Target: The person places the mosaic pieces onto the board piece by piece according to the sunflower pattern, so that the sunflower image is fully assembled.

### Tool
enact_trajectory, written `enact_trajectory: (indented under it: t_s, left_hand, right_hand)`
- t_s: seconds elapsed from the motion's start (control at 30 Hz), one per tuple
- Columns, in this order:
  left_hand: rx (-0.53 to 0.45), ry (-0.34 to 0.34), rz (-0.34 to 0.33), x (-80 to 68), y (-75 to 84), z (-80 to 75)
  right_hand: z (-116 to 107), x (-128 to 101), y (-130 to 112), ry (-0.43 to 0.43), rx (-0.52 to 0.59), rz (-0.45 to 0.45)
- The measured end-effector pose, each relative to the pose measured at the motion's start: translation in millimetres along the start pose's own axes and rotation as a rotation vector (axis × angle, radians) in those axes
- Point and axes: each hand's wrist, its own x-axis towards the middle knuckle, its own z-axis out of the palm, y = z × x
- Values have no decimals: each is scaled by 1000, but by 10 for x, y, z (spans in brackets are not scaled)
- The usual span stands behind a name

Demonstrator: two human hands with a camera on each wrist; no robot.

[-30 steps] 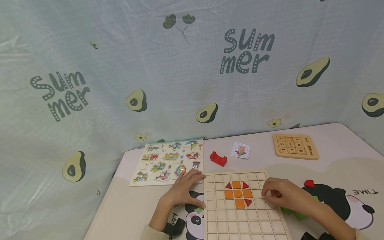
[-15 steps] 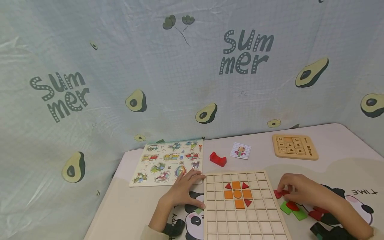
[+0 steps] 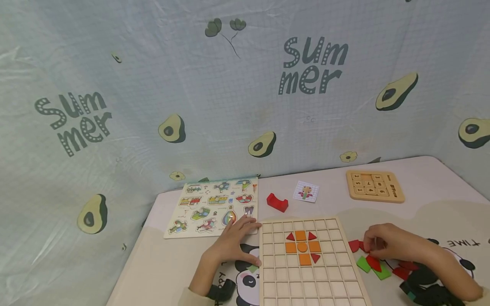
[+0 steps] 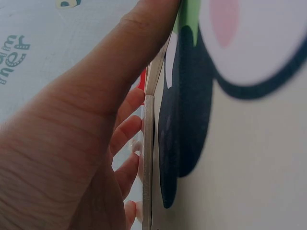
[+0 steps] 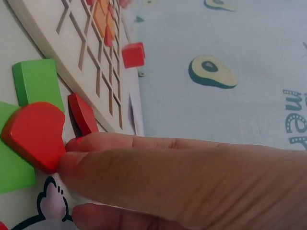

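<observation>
A wooden grid board (image 3: 292, 276) lies before me with orange squares (image 3: 300, 235), an orange disc (image 3: 302, 247) and red triangles (image 3: 315, 258) in its cells. My left hand (image 3: 235, 242) rests at the board's left side, fingers spread over the edge of a vehicle puzzle (image 3: 191, 212) and thumb by the board. To the right, my right hand (image 3: 392, 242) pinches a red fan-shaped piece (image 5: 36, 134) at its edge between thumb and fingertips. That piece leans over green squares (image 5: 41, 81). Another red piece (image 5: 82, 115) lies between the hand and the board.
More red pieces (image 3: 403, 270) lie beneath the right forearm. Behind the board are a red notched block (image 3: 277, 203) and a pattern card (image 3: 306, 191). A wooden number slide puzzle (image 3: 375, 186) sits at the back right, before a printed curtain (image 3: 214, 93).
My right hand has moved from the board's right edge out to the loose pieces, uncovering red and green ones, and its fingertips now meet a red piece. The left hand stays in place.
</observation>
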Motion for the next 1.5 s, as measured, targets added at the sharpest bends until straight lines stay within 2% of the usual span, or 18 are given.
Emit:
enact_trajectory:
  t_s: [0.07,0.23,0.37,0.6,0.9,1.2,1.5]
  left_hand:
    - [1,-1,1,-1,0,-2]
    - [-1,-5,-2,-11,7,-11]
    - [-6,-2,0,-17,11,-19]
    - [0,0,-2,-17,-1,-13]
    - [-1,-5,-14,-5,-24,11]
    - [8,-2,-14,-8,-31,15]
    - [29,-7,-18,9,-19,12]
  right_hand:
    - [-7,-10,-2,-18,23,10]
    - [-7,-23,-42,-85,113,118]
    - [5,-12,-60,-91,125,154]
    - [25,8,-35,-93,133,86]
    - [27,23,-32,-82,80,94]
    - [32,52,21,-27,64,-69]
    - [114,170,-60,-3,60,-95]
